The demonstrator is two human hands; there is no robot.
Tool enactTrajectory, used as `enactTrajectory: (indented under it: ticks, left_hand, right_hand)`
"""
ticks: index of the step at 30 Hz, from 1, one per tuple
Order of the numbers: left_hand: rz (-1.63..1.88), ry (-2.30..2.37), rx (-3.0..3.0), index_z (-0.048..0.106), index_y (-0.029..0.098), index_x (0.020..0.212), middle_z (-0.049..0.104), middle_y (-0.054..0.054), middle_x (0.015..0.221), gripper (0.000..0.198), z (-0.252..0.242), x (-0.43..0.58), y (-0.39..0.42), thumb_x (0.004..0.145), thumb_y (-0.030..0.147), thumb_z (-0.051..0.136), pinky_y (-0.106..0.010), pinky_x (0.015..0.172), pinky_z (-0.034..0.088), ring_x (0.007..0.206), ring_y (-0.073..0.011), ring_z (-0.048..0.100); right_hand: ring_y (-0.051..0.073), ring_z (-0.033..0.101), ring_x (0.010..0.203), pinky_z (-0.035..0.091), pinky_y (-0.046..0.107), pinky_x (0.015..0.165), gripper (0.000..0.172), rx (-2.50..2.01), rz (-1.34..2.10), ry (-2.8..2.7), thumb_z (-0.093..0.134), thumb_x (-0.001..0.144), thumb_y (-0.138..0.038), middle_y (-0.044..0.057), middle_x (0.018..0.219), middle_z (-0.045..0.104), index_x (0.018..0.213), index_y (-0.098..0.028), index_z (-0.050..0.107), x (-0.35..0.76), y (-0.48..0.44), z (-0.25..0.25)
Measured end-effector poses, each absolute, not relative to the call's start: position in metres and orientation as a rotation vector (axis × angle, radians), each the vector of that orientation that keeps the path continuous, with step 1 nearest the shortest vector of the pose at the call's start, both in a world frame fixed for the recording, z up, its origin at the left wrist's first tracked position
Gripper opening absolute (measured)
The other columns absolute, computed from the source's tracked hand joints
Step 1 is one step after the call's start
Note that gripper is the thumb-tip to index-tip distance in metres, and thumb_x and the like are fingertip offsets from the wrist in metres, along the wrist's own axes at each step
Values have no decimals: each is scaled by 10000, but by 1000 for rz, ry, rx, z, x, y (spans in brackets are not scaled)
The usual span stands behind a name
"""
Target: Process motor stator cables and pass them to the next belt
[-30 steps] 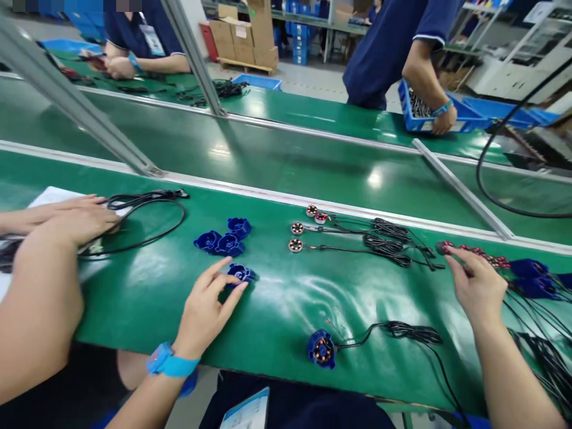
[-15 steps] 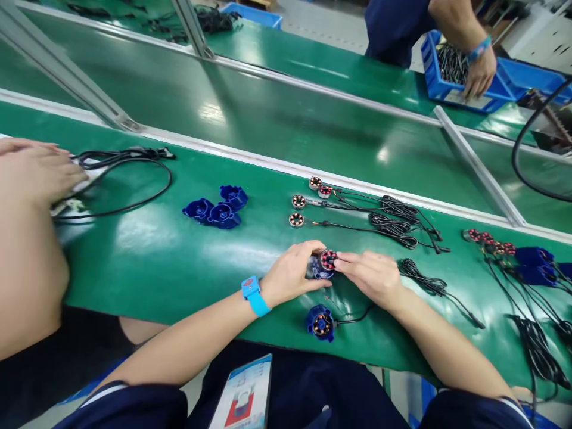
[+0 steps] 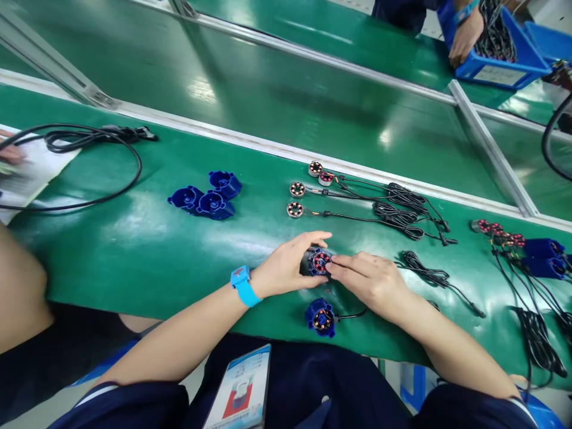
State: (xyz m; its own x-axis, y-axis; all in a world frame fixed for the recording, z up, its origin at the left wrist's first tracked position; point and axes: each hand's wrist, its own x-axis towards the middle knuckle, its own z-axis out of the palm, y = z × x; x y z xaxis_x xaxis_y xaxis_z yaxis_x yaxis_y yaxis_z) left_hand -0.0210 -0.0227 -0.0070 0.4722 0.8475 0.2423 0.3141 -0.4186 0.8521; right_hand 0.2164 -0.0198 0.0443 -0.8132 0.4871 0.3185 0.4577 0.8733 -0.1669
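Left hand, right hand pinch blue housing; badge print illegible.

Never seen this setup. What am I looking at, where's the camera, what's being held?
No machine here: one head-worn camera looks down at a person's two bare hands over a green bench mat. The left hand grips a small round blue plastic housing; the right hand pinches a ring of red-wound coils sitting in it. Nearby lie another blue housing with coils inside, three empty blue housings and loose coil rings on black cables. A co-worker's hand rests at a blue crate beyond.
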Motion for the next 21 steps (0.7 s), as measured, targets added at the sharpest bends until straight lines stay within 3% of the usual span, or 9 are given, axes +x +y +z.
enactTrajectory:
  ticks: [3, 9, 13, 16, 21]
  left_hand:
    - [860, 912, 1913, 333, 272, 1456, 638, -58, 1251, 871, -5, -25, -22, 758, 204, 850, -364, 1018, 528, 1160, -219, 633]
    - [883, 944, 1913, 375, 272, 1404, 642, -67, 1244, 851, -10, -20, -27, 731, 408, 877, -366, 977, 557, 1146, -238, 654]
    - [910, 980, 1931, 451, 240, 1268, 651, -71, 1206, 707, -13, -20, -28, 740, 493, 846, -360, 906, 590, 1088, -235, 678]
    - [1011, 937, 1983, 507, 221, 1157, 668, -75, 1204, 551, -11, -20, -30, 786, 503, 802, -358, 903, 594, 1080, -216, 681]
    - [943, 898, 2275, 628, 188, 932, 645, -87, 1248, 262, -7, -21, -32, 888, 434, 707, -336, 971, 567, 1118, -213, 661]
  right_hand:
    - [176, 628, 870, 571, 298, 729, 256, -727, 251, -2704, 557, 969, -109, 70, 1159, 708, 1185, -143, 691, 215, -23, 45]
    - [200, 651, 895, 586, 319, 708, 271, -816, 203, -2676, 579, 973, -177, 85, 1150, 692, 1234, -143, 642, 212, -26, 44]
    - [234, 679, 931, 605, 376, 762, 411, -1023, 361, -2739, 645, 944, -265, 99, 1151, 677, 1328, -159, 543, 222, -19, 50]
    - [201, 689, 878, 603, 346, 750, 387, -1046, 532, -2698, 609, 964, -223, 77, 1082, 681, 1335, -188, 505, 228, -16, 54]
    - [195, 654, 1012, 591, 346, 859, 370, -979, 641, -2627, 611, 969, -263, 92, 1177, 639, 1318, -194, 510, 223, -16, 52]
